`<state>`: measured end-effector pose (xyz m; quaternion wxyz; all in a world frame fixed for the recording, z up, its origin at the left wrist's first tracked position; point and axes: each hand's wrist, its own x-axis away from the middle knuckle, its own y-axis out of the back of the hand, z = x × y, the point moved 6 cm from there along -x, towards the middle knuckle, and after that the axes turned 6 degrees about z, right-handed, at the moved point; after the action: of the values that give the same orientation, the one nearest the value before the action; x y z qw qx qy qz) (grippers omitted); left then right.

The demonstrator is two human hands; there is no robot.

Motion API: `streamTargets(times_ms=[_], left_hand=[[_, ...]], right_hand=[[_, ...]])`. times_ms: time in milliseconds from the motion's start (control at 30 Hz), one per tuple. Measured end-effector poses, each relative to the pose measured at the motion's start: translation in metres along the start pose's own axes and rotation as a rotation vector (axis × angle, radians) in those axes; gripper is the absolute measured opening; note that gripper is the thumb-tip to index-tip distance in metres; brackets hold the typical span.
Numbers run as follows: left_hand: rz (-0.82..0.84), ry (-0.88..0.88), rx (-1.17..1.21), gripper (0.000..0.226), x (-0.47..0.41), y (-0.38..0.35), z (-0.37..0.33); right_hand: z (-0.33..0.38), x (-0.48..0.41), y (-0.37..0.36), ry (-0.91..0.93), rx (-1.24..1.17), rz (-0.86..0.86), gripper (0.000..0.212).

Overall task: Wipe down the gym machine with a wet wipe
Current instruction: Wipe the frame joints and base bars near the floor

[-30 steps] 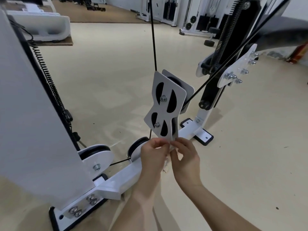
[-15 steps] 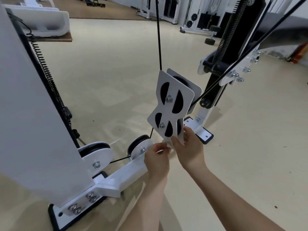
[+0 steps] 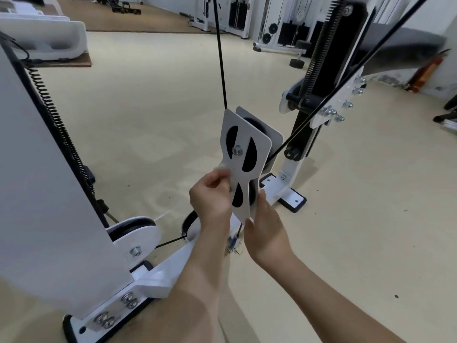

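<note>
Two hands shown at hanging pulley plate [image 3: 263,146] of gym machine. L to R: left hand [image 3: 210,199], fingers curled, pinches wet wipe [image 3: 220,167] (blurred) against plate's left edge; right hand [image 3: 265,229] grips plate's lower right edge, steadying it. Risks, as judged: plate may swing on cable [image 3: 220,58] if grip is loosened; wipe or fingertips may be caught at black wheel [image 3: 252,123] betw. plates.
</note>
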<state>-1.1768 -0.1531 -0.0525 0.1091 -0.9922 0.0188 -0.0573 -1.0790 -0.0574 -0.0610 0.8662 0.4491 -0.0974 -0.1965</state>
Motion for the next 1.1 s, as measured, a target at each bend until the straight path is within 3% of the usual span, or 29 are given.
streamTargets(times_ms=[100,233,333,400,600,834,934,1000,1067,1100], left_hand=[[0.129,-0.096,-0.058,0.027,0.015,-0.008,-0.012],[0.324,-0.123,0.022,0.02,0.034,-0.032,-0.044],[0.257,-0.205,0.092,0.023,0.032,-0.032,-0.082],[0.153,-0.321,0.018,0.026,0.021,-0.028,-0.107],[0.179,-0.447,-0.355,0.017,0.01,-0.046,-0.113],[0.101,-0.461,-0.473,0.013,-0.027,-0.03,-0.124],[0.327,-0.305,-0.892,0.015,-0.038,-0.024,-0.097],[0.549,-0.145,-1.175,0.014,-0.031,-0.01,-0.064],[0.784,0.017,-1.236,0.014,-0.012,0.004,-0.035],[0.898,0.133,-1.144,0.011,0.001,0.008,-0.021]], right_hand=[[0.014,0.018,0.0,0.104,0.128,-0.054,0.08],[0.043,0.028,0.035,0.291,0.12,-0.404,0.071],[0.063,0.032,0.069,0.358,0.174,-0.531,0.076],[0.076,0.03,0.085,0.408,0.292,-0.553,0.078],[0.085,0.007,0.094,0.328,0.67,-0.333,0.062],[0.092,0.009,0.099,0.411,0.818,-0.088,0.073],[0.093,0.022,0.112,0.464,0.658,-0.077,0.057],[0.081,0.03,0.118,0.365,0.485,-0.032,0.045],[0.055,0.032,0.112,0.196,0.314,0.031,0.035],[0.039,0.033,0.105,0.096,0.19,0.096,0.034]])
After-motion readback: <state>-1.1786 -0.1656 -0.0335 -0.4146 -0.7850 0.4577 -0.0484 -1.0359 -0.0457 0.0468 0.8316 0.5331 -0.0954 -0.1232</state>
